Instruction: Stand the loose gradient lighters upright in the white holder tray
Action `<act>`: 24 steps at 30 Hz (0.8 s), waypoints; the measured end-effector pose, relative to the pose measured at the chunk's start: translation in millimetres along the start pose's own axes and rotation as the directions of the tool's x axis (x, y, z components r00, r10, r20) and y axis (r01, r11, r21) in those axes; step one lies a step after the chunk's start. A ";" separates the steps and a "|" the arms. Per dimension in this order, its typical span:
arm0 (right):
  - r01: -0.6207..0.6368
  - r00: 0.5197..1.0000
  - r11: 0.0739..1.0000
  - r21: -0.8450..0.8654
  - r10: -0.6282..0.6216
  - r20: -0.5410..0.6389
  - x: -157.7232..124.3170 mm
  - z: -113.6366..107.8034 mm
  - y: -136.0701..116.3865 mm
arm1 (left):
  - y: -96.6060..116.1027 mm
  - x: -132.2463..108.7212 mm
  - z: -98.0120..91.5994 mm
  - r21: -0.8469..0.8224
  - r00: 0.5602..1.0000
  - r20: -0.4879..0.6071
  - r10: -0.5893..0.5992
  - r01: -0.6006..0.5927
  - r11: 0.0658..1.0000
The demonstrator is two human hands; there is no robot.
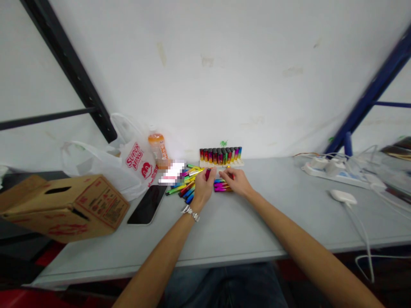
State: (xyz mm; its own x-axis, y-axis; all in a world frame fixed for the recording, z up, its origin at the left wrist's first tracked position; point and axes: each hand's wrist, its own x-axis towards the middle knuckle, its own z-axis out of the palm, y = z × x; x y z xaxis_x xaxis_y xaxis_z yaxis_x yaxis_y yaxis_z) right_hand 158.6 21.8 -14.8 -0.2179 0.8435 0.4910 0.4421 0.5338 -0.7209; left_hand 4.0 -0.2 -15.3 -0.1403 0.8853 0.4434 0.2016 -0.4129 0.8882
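Note:
My left hand [204, 186], with a silver watch on its wrist, is closed around a dark red, shiny tube [208, 173]. Just to its right, my right hand [239, 182] has its fingers pinched; a bit of red shows at them, too small to name. Behind both hands, a pale rack [205, 164] holds rows of upright metallic tubes [220, 155] with black tops. To the left of my left hand lies a loose pile of coloured tubes [186, 188]. Several purple and blue tubes [221, 186] lie side by side between my hands.
A phone [147, 205], a cardboard box [93, 205], a white plastic bag [128, 171] and an orange-capped bottle [157, 147] stand or lie at the left. On the right are a white power strip [340, 173], a charger [343, 196] and cables. A wall rises behind.

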 end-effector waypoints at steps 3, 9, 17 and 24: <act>0.024 0.999 0.999 -0.031 -0.023 0.031 -0.4 4.9 -1.5 | 2.0 -0.9 2.7 0.139 0.999 -0.045 0.026 -0.020 0.990; 0.007 0.998 0.998 -0.055 -0.004 0.058 -0.3 6.9 0.8 | 1.2 1.2 5.8 0.265 0.999 -0.034 0.022 -0.012 0.964; 0.004 0.998 0.999 -0.049 -0.002 0.059 0.1 6.6 2.0 | 5.7 -1.2 3.2 0.239 1.000 0.003 0.015 -0.015 0.971; 0.011 0.998 1.000 -0.008 -0.011 0.068 -0.4 6.5 -1.4 | -2.5 0.5 3.8 0.280 0.999 -0.021 0.031 -0.024 0.960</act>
State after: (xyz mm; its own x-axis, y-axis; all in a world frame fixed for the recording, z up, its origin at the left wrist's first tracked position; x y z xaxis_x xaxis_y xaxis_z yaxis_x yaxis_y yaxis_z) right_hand 152.5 21.1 -17.2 -0.2810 0.8399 0.4644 0.4466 0.5427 -0.7113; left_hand 7.2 2.1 -17.7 -0.1544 0.8674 0.4730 0.4683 -0.3573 0.8081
